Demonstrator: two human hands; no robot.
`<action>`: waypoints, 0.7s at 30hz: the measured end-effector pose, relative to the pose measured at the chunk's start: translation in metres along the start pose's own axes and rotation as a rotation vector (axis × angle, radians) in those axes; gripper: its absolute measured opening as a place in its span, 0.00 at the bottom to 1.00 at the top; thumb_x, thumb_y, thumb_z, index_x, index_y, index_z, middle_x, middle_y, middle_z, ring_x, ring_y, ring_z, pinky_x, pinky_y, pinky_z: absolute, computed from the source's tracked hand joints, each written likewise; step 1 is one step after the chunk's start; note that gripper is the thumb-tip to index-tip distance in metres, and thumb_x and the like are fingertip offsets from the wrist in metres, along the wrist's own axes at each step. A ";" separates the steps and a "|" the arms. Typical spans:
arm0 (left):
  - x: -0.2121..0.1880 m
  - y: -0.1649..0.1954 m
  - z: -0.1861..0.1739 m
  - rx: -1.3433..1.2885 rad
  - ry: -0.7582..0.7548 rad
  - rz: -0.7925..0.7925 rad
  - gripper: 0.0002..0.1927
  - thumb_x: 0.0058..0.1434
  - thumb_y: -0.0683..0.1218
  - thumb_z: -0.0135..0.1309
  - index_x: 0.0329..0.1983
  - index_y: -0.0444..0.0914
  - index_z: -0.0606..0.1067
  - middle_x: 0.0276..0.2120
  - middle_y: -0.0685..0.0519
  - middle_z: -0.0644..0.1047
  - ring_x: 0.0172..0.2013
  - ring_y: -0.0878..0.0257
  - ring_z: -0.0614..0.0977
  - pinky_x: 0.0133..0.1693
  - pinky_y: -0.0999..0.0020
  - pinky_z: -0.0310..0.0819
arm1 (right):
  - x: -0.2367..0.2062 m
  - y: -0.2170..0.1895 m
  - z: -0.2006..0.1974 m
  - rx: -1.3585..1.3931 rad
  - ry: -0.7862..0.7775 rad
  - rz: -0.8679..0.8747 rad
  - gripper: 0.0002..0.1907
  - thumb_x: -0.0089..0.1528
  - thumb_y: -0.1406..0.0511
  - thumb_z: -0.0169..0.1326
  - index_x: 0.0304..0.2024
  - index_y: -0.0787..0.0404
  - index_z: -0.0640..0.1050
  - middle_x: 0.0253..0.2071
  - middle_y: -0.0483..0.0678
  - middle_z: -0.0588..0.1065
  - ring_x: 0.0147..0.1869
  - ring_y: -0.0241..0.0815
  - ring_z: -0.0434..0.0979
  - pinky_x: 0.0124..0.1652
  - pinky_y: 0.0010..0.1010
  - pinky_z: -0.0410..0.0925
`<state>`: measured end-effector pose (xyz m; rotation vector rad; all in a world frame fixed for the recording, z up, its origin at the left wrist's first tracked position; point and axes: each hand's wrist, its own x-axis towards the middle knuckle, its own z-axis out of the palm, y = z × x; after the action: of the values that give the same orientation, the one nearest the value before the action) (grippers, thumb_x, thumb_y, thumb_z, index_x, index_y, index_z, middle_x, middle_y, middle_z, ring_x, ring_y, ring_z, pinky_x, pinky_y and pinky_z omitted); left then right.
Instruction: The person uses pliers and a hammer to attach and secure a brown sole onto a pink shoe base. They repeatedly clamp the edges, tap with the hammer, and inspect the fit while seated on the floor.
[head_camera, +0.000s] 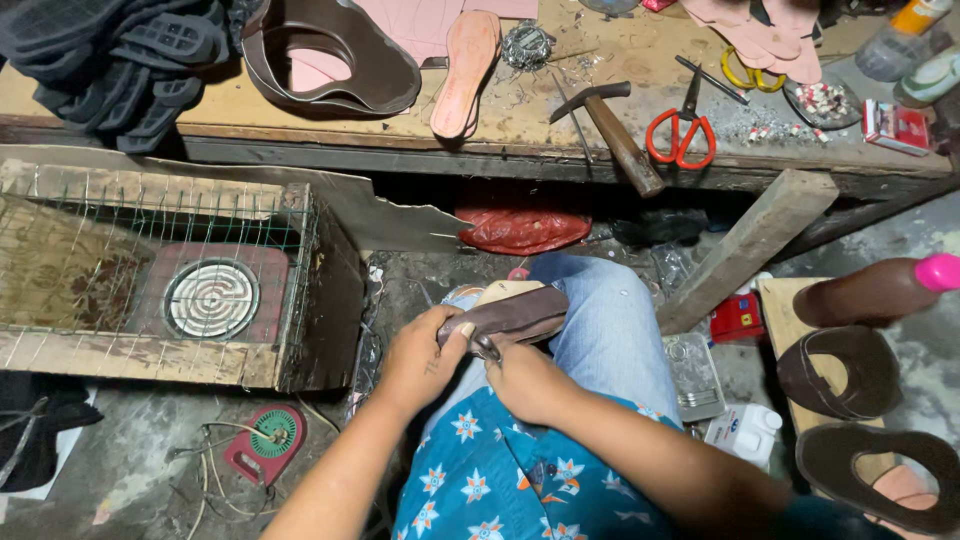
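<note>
The shoe (505, 313) lies on the person's lap over the jeans (610, 330), long axis running left to right with a slight upward tilt toward the right. Which end is the toe, can't tell. Left hand (420, 355) comes in from the lower left, fingers curled, grip clamped on the shoe's left end. Right hand (525, 380) sits just below it, grip closed on a small tool (487, 347) whose tip touches the shoe's lower edge; too small to say what kind. The shoe is dark brown on the side with a pale tan sole facing up. On the tabletop (330, 125) above: a hammer (615, 135) and red scissors (682, 135). Wire-covered heater box (160, 280) on the left.
</note>
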<state>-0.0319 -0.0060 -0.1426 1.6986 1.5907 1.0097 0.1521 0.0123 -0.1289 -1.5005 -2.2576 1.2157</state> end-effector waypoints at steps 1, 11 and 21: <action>0.004 0.000 0.000 0.007 -0.007 -0.031 0.15 0.62 0.52 0.56 0.45 0.38 0.78 0.37 0.40 0.81 0.38 0.41 0.83 0.40 0.52 0.76 | 0.001 0.000 0.004 -0.047 0.010 0.051 0.19 0.64 0.62 0.48 0.55 0.65 0.74 0.45 0.65 0.78 0.49 0.64 0.79 0.50 0.51 0.70; 0.017 0.002 -0.007 0.169 -0.141 -0.110 0.19 0.60 0.56 0.55 0.42 0.37 0.79 0.32 0.39 0.80 0.36 0.41 0.82 0.39 0.50 0.75 | 0.012 0.004 -0.006 0.517 -0.346 0.337 0.16 0.65 0.62 0.50 0.51 0.66 0.73 0.49 0.66 0.76 0.52 0.62 0.80 0.50 0.52 0.71; 0.014 0.004 -0.004 0.240 -0.187 -0.130 0.18 0.60 0.55 0.53 0.40 0.36 0.78 0.33 0.39 0.80 0.37 0.40 0.82 0.41 0.48 0.75 | 0.011 0.008 -0.021 1.236 -0.632 0.631 0.16 0.62 0.63 0.46 0.49 0.63 0.73 0.36 0.57 0.79 0.31 0.47 0.81 0.33 0.42 0.79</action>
<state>-0.0334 0.0072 -0.1350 1.7607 1.7257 0.5970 0.1632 0.0340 -0.1241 -1.2982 -0.6233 2.7697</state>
